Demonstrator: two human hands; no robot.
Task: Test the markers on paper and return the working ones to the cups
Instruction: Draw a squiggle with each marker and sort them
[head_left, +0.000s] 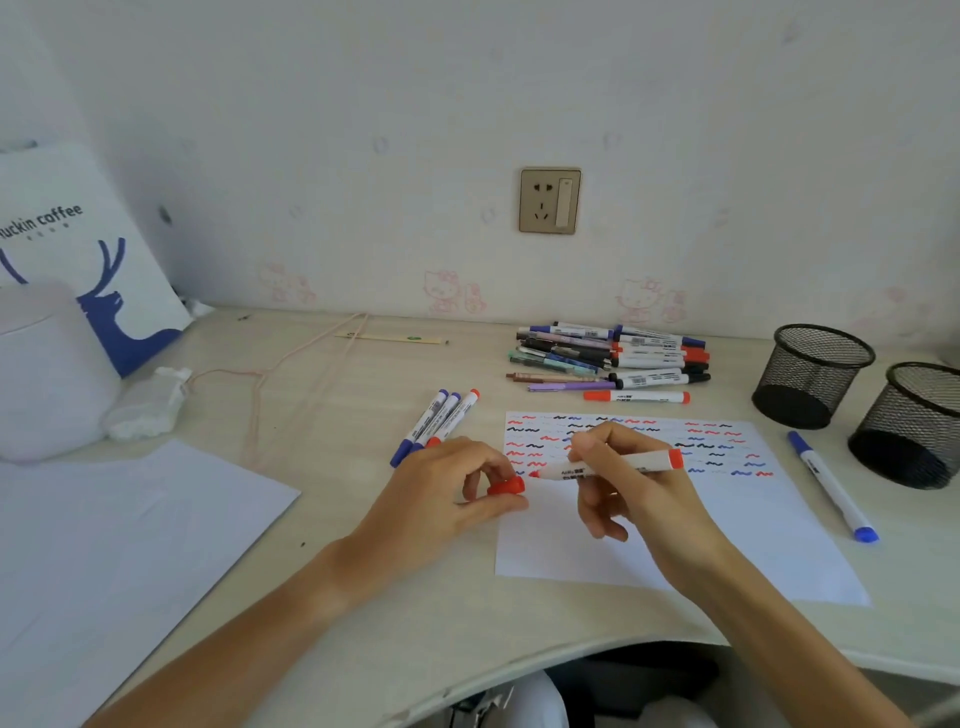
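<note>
While the red cap is pinched by the left hand, the uncapped red marker is gripped by the right hand just beside it, its tip over the paper.

marker pile behind paper, cups right
</note>
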